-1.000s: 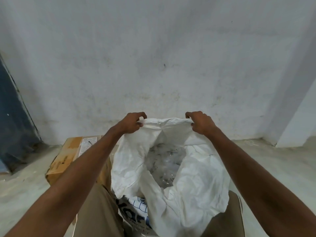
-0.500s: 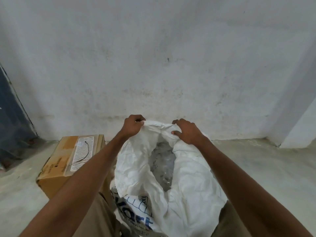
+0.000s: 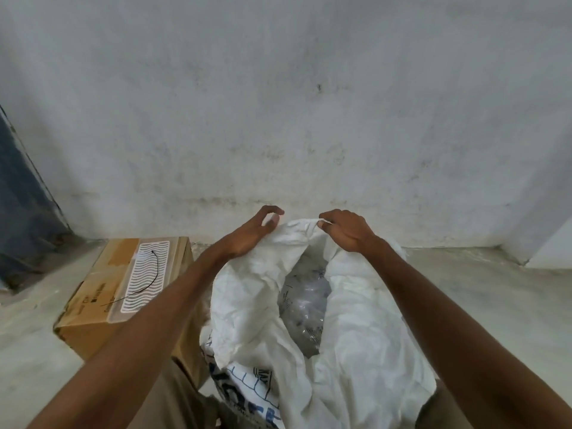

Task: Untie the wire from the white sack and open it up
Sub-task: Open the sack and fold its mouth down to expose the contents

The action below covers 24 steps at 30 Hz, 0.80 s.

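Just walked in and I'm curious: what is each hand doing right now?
Left hand: fingers loosely spread, resting on the crumpled white woven sack, gripping nothing.
Right hand: pinches the sack's top edge.

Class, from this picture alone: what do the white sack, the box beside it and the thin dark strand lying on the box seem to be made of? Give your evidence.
White sack: probably woven plastic; matte, stiff crumpled folds, printed blue lettering.
Box: corrugated cardboard; brown, creased, with glossy tape.
Strand: likely wire; thin, dark, holding a curve.

The white sack (image 3: 356, 335) runs off the bottom edge; its grey contents (image 3: 305, 308) are too blurred to identify.
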### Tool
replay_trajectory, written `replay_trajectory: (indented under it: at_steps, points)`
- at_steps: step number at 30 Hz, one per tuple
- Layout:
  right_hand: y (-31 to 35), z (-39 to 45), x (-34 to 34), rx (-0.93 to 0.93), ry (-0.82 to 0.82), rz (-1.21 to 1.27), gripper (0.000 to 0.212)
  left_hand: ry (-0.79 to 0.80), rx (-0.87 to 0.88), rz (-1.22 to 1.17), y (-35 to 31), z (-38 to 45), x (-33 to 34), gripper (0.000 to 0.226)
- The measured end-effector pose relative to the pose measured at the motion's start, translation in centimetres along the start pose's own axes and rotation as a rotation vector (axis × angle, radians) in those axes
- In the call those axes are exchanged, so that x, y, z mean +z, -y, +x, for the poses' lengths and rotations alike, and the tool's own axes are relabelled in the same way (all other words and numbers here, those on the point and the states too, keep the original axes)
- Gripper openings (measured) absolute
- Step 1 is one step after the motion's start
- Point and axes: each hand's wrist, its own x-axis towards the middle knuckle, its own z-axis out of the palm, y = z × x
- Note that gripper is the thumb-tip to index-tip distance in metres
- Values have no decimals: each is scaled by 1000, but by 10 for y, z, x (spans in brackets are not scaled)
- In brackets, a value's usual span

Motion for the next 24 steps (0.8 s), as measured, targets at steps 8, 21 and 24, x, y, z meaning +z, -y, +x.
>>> replay_trajectory:
  at_steps: [8, 21, 24]
  points:
    - [-4, 1, -1, -57, 108, 194, 25, -335, 11, 274, -11, 24, 22, 23]
    - [-34, -26, 17, -296, -181, -255, 27, 53, 77, 162, -12, 19, 36, 19]
    - [-33, -13, 15, -177, -29, 3, 35, -77, 259, 583, -5, 20, 47, 21]
